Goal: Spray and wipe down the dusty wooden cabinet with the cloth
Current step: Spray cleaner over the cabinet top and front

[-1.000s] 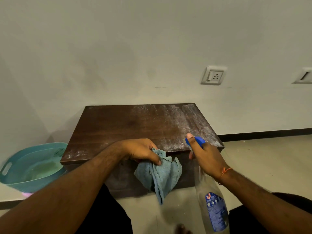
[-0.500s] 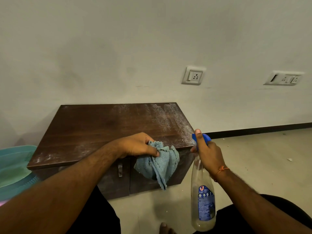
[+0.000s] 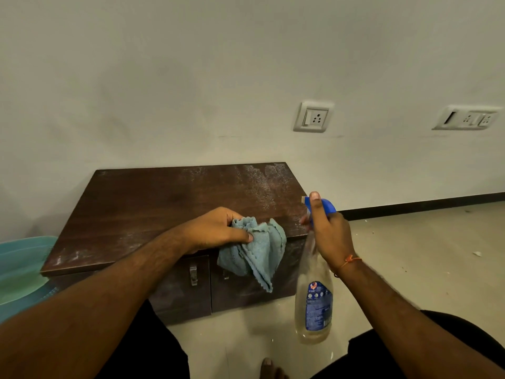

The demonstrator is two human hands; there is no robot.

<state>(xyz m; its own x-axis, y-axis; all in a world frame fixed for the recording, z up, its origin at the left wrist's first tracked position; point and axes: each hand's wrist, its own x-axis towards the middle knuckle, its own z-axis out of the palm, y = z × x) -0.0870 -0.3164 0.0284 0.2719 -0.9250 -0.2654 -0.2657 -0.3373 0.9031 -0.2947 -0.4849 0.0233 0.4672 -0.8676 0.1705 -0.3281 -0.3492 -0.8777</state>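
A low dark wooden cabinet [image 3: 153,203] stands against the wall, with white dust on the right part of its top and along its front left edge. My left hand [image 3: 216,228] grips a bunched light blue cloth [image 3: 257,253] that hangs over the cabinet's front edge. My right hand [image 3: 328,231] holds a clear spray bottle [image 3: 314,299] with a blue trigger head by its neck, just off the cabinet's front right corner, nozzle pointing toward the dusty top.
A teal plastic basin [image 3: 19,266] sits on the floor left of the cabinet. Two wall sockets [image 3: 313,117] are above and to the right. Tiled floor with small debris [image 3: 476,253] spreads to the right. My foot [image 3: 269,369] and dark-clothed knees are at the bottom.
The view shifted right, so the cabinet and basin slid left in frame. Both hands rose slightly; the bottle now stands more upright beside the cabinet's corner.
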